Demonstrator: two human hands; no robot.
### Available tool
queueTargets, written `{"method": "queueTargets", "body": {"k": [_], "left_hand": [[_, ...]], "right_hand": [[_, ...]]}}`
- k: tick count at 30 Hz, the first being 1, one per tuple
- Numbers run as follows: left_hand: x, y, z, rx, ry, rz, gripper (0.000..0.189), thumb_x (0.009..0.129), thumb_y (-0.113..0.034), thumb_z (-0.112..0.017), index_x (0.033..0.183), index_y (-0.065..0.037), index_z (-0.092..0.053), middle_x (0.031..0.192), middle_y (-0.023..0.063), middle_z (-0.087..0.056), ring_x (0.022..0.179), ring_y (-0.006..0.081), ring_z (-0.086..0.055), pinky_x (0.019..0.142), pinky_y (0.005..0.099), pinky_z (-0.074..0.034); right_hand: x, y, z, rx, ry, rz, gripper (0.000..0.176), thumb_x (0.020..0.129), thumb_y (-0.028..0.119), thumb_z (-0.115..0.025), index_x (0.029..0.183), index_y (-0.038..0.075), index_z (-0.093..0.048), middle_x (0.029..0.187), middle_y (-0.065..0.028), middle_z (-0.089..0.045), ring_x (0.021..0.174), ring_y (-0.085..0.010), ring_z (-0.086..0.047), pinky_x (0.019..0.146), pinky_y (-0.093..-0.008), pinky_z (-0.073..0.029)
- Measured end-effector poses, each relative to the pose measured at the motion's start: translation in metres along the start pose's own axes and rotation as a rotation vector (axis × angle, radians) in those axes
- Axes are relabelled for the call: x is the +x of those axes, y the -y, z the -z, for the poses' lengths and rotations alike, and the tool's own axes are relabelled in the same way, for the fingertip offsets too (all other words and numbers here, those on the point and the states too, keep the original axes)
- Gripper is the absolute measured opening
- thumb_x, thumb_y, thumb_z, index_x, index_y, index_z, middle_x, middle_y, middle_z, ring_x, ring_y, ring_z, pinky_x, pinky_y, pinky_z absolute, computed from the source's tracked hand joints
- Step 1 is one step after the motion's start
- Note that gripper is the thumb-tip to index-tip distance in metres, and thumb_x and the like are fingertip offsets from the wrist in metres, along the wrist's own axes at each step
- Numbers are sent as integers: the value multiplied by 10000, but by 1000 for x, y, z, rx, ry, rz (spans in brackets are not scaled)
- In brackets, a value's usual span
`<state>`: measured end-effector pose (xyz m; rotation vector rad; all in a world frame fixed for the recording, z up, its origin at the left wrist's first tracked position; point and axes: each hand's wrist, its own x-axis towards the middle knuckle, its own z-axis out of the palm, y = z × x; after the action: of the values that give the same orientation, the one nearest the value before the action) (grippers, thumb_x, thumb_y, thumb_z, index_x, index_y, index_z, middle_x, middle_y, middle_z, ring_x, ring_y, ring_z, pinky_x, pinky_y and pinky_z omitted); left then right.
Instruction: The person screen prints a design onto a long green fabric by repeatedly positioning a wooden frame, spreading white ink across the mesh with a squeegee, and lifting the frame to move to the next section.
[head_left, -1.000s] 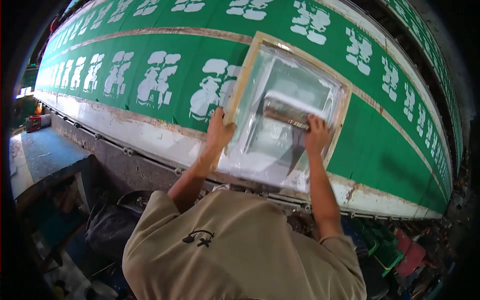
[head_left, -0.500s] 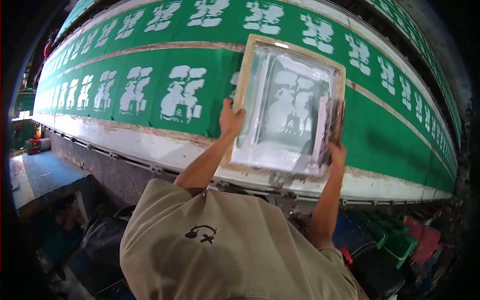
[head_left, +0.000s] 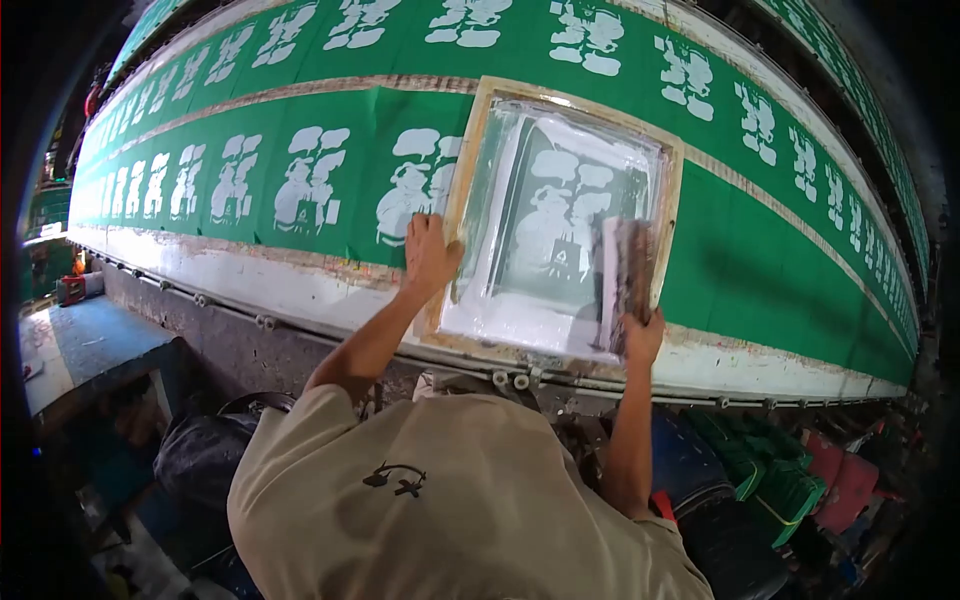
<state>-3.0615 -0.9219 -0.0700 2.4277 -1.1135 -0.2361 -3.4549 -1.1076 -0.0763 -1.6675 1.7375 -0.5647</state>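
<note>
A wooden-framed printing screen lies over green fabric on a long table, with pale ink across its mesh. At its left side is my left hand, thumb on the frame edge and fingers beside it, closed around that edge as far as I can see. My right hand grips the lower end of an ink-stained squeegee, which stands inside the frame near its right side. White figure prints show through the mesh and on the fabric, one partly covered by the screen's left edge.
Rows of white prints run along both fabric strips. A metal rail with rollers follows the table's near edge. Below right are green bundles and a dark blue drum; a blue-topped bench stands at left.
The screen has shifted right along the fabric, uncovering more of the print on its left. The squeegee has moved left, inward from the frame's right side, in my right hand.
</note>
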Motion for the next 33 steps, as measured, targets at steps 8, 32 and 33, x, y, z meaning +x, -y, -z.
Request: {"method": "queueTargets", "body": {"k": [8,32,33], "left_hand": [[186,-92,-18,-261,-57,-526,438,884,-378,-783,1140,-45,-657,1231,191,-597,1150,406,-568,960,512,-467],[-13,-27,-8,216,-271,157,380,877,-216,-765,1162,-14,-615,983,194,-628,988,405,-621,867,470,-491],[-11,-8,-17,174,-198,99,395,851,-204,-774,1145,-3,-602,1000,218,-623,989,429,-615,866,491,-486]], "right_hand": [[172,187,-75,-585,196,936,212,831,160,-761,1038,194,-737,1026,-25,-741,1057,-266,-699,1160,-582,-381],[-75,64,21,-636,580,795,371,723,125,-772,1088,186,-742,1046,-9,-723,994,-261,-686,797,-439,-549],[-88,52,22,-560,452,842,411,708,117,-782,1109,200,-749,1089,13,-723,1011,-243,-674,833,-442,-523]]}}
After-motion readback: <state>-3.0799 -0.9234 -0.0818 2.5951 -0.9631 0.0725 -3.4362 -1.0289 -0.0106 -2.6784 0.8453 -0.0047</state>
